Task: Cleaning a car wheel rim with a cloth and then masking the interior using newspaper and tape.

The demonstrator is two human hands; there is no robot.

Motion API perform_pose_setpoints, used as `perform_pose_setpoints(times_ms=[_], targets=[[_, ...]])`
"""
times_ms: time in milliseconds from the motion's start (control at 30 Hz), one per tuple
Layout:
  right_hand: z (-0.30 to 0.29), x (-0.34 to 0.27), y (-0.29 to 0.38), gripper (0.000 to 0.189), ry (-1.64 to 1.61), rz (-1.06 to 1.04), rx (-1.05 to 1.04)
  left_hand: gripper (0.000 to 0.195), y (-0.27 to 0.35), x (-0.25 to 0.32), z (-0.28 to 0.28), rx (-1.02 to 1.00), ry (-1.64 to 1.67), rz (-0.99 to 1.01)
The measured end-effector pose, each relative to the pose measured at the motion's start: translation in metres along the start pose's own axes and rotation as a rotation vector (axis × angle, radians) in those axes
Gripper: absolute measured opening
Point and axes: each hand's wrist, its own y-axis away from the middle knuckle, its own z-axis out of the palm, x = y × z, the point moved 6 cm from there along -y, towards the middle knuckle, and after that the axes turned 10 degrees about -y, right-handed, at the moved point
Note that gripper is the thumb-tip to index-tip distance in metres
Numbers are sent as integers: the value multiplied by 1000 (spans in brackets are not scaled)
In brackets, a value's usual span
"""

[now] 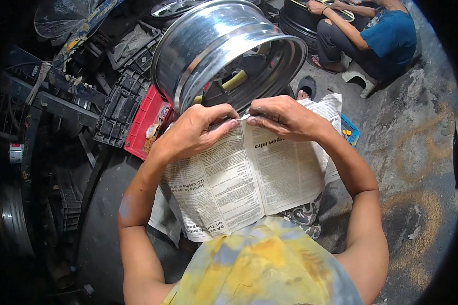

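Observation:
A sheet of printed newspaper (229, 183) lies spread across my lap, its vertical crease near the middle. My left hand (210, 127) pinches the sheet's far edge between thumb and fingers, just left of the crease. On the other side of the crease, my right hand (282, 118) pinches the same edge, the two sets of fingertips close together. Right beyond my hands a large polished metal wheel rim (221, 45) rests tilted, its open side towards me and to the right. Part of its lower edge is hidden behind my hands. More newspaper shows at both sides of the sheet.
A red plastic crate (138, 127) with tape rolls stands at the left, beside a black plastic case (120, 108). Metal framework (66, 101) fills the far left. A blue basket (353, 129) is at the right. Farther back, a co-worker (389, 38) sits low at another wheel (299, 23).

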Motion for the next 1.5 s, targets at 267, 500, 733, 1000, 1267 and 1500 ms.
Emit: perform_pose_setpoints(times_ms=[267, 500, 733, 1000, 1267, 1500], targets=[[-9, -28, 3, 12, 123, -201, 108, 21, -10, 17, -6, 52, 110, 167], [-15, -42, 11, 14, 199, -312, 273, 23, -7, -4, 8, 1, 676, 4], [-42, -24, 14, 39, 150, 40, 170, 23, 9, -22, -2, -1, 580, -94], [-62, 62, 80, 47, 187, 675, -327, 50, 71, -63, -9, -406, 215, -189], [-85, 95, 135, 25, -355, 884, 4, 23, 168, -144, -19, -237, 515, -559], [-91, 121, 172, 26, -494, 838, 414, 17, 210, -180, 5, 159, 633, -673]])
